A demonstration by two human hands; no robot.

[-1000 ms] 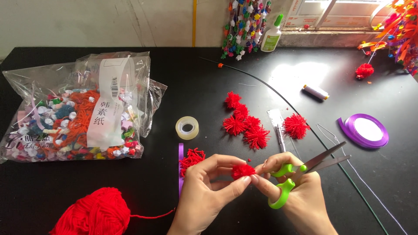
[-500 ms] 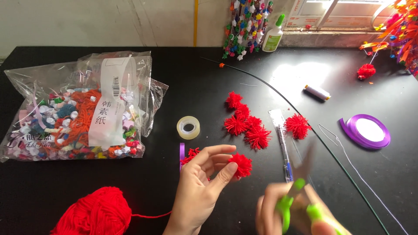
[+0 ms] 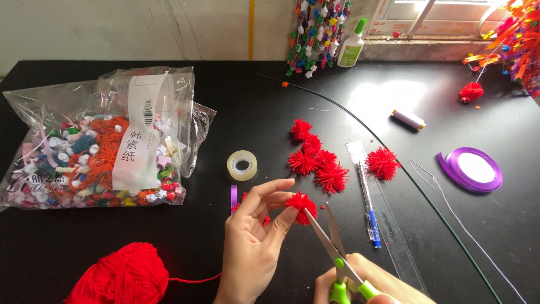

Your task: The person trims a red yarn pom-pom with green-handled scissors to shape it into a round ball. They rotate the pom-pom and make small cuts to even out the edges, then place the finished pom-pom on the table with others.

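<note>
Two hands share the work above the black table (image 3: pixel 236 101): the left hand (image 3: pixel 253 247) pinches a small red pompom (image 3: pixel 301 206) between thumb and fingertips, just in front of the cluster of finished pompoms (image 3: pixel 315 157), while the right hand (image 3: pixel 365 284) is closed around the green-handled scissors (image 3: pixel 332 247), blades parted at the pompom's lower edge. Trim best with shallow snips at the blade tips, turning the pompom between cuts and keeping the holding fingertips behind the blades.
</note>
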